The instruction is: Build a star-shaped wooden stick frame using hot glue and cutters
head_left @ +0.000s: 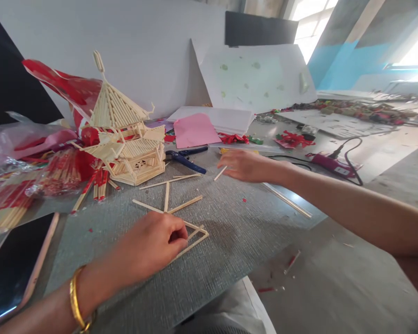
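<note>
My left hand (153, 243) is closed, its curled fingers and thumb on a flat frame of thin wooden sticks (195, 244). That hand hides part of the frame, and a gold bangle (75, 299) circles the wrist. Several sticks (185, 204) fan out just beyond it. Farther away, my right hand (242, 165) has bent fingers by a yellow object (226, 150), mostly hidden behind it. A short stick (220, 173) shows at those fingertips; whether it is gripped is unclear. Blue-handled pliers (186, 161) lie left of the right hand.
A pagoda model of sticks (135, 153) stands at the back left, beside bagged sticks (57, 171). A phone (17, 264) lies at the left. Pink paper (197, 131) rests at the back. A purple power strip (334, 164) with a black cord sits at the right.
</note>
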{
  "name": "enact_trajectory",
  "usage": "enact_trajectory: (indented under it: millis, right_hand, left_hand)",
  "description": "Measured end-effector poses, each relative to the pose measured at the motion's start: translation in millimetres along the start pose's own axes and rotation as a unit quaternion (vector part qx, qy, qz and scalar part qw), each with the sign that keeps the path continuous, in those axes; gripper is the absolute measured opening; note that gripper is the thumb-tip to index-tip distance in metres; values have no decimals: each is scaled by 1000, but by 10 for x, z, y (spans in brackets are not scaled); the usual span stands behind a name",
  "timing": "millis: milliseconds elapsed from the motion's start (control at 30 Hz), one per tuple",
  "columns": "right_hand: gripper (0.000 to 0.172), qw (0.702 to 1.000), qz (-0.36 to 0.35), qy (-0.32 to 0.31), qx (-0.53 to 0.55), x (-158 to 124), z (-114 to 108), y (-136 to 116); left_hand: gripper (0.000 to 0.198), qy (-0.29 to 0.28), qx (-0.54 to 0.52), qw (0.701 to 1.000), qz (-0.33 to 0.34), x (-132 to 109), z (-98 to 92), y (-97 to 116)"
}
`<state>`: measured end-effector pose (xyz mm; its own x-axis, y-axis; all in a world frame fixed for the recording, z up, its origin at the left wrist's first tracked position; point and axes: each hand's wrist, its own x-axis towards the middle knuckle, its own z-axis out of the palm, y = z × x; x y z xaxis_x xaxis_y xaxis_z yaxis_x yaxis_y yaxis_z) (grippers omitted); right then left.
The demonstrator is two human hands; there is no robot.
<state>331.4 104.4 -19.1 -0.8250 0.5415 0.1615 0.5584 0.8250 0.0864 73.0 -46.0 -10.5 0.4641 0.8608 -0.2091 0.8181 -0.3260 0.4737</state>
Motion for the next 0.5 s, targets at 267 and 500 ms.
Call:
enact_trajectory:
  millis: [267, 500]
  right_hand:
    - [46, 997, 64, -43, -27, -252, -16, 207]
    - [53, 983, 125, -111, -70, -263, 191, 889]
  left_hand:
    - [22, 37, -8, 999, 10, -97, -45, -163]
    - [33, 54, -35, 996, -67, -191, -58, -350]
